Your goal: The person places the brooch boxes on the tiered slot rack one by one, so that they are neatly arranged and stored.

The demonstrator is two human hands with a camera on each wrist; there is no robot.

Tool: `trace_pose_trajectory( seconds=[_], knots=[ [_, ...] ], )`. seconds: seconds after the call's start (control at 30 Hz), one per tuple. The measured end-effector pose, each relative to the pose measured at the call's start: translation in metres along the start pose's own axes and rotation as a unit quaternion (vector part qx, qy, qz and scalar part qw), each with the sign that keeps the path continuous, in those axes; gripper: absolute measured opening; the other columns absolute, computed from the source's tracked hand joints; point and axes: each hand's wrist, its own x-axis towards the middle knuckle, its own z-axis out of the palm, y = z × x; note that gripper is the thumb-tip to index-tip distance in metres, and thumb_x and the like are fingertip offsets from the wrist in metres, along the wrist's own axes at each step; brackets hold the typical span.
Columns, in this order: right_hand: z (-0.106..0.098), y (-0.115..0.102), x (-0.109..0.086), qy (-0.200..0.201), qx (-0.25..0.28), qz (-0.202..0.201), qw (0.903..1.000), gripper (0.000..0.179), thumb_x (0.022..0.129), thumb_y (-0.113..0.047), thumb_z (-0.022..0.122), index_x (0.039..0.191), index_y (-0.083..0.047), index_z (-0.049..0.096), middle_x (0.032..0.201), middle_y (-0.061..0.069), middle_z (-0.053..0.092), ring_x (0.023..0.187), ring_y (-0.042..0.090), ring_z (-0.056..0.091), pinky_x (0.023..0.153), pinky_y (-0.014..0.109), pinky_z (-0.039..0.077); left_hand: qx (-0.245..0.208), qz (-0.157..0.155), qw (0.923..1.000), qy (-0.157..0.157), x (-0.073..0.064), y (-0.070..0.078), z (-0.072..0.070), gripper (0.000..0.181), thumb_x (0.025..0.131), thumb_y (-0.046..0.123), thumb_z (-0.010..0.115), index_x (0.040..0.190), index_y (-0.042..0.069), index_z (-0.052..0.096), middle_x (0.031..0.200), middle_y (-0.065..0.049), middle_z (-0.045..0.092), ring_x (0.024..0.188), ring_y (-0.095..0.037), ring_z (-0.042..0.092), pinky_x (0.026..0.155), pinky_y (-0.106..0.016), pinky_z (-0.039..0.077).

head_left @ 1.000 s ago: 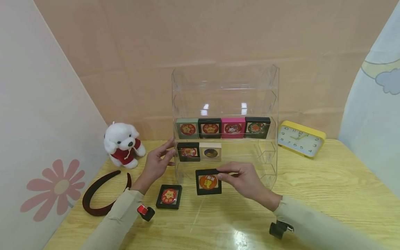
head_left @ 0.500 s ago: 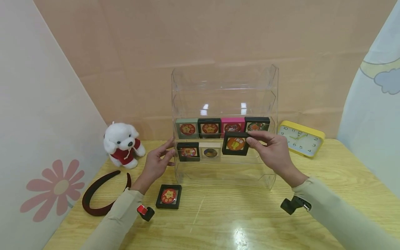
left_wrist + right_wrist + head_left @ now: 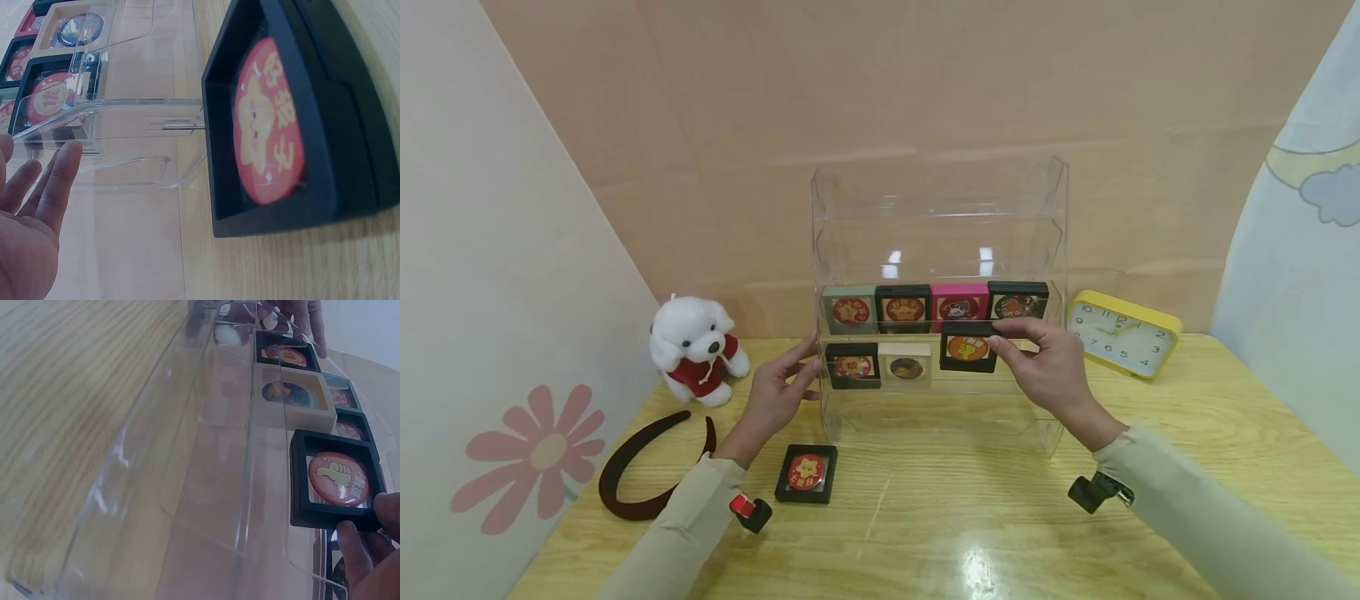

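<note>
My right hand (image 3: 1047, 373) pinches a black square display frame (image 3: 967, 348) by its right side; inside is an orange badge with a yellow thumbs-up. In the right wrist view this black frame (image 3: 297, 487) is at the clear rack's lower filled tier, just past a cream frame (image 3: 325, 415). My left hand (image 3: 775, 398) rests its fairly straight fingers at the left side of the clear acrylic rack (image 3: 940, 408). Another black frame (image 3: 806, 473), with a red star badge, lies on the table in front of the rack.
Along the upper filled tier stand green (image 3: 850, 309), black (image 3: 903, 309), pink (image 3: 959, 292) and dark (image 3: 1018, 292) frames. A black frame (image 3: 853, 367) is below. A white plush dog (image 3: 692, 329) and dark red headband (image 3: 617, 467) sit left; a yellow clock (image 3: 1123, 333) stands right.
My right hand has carried the thumbs-up frame from low before the rack up and right, then lowered it slightly toward the lower filled tier. The left hand has stayed in place.
</note>
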Motion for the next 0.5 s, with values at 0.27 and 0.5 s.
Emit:
trace_pose_trajectory(
  seconds=[0.27, 0.5],
  knots=[
    [0.007, 0.004, -0.006, -0.008, -0.01, 0.0, 0.9999, 0.016, 0.084, -0.002, 0.071, 0.1, 0.002, 0.071, 0.094, 0.012, 0.07, 0.09, 0.025, 0.065, 0.066, 0.012, 0.052, 0.0, -0.007, 1.0, 0.003, 0.0, 0.002, 0.001, 0.046, 0.095, -0.005, 0.052, 0.139, -0.002, 0.043, 0.127, -0.027, 0.052, 0.096, -0.041, 0.061, 0.062, -0.043, 0.058],
    [0.012, 0.005, -0.008, 0.007, 0.002, -0.001, 1.0, 0.016, 0.084, -0.002, 0.072, 0.099, 0.002, 0.072, 0.095, 0.013, 0.07, 0.09, 0.019, 0.065, 0.067, 0.013, 0.052, -0.002, -0.008, 1.0, 0.002, 0.0, 0.002, 0.001, 0.046, 0.095, -0.006, 0.052, 0.139, -0.002, 0.043, 0.127, -0.027, 0.052, 0.097, -0.041, 0.061, 0.062, -0.042, 0.058]
  ],
)
